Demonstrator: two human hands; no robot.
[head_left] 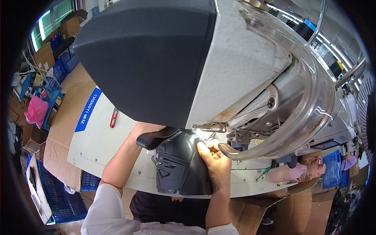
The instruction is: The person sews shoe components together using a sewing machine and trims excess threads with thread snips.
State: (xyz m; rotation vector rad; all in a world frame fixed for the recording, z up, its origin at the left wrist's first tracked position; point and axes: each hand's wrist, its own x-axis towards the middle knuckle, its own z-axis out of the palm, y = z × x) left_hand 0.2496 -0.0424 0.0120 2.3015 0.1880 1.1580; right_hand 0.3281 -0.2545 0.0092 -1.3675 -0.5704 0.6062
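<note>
The sewing machine head, grey-white with a dark front cover, is filling most of the view nearest the camera, with a clear curved guard arching over its needle area. Beneath it, the black shoe upper is lying on the pale desk, its top edge sitting under the lit needle zone. The right hand is pressing flat-fingered on the upper's right edge, thumb pinching the material. The left hand is reaching behind the upper, mostly hidden; its grip cannot be determined. The upper appears light, flexible and layered, likely best held at its edges near the seam. Farther off, red thread snips are resting on the desk, a pink bottle is standing at the right, and blue crates are sitting below.
</note>
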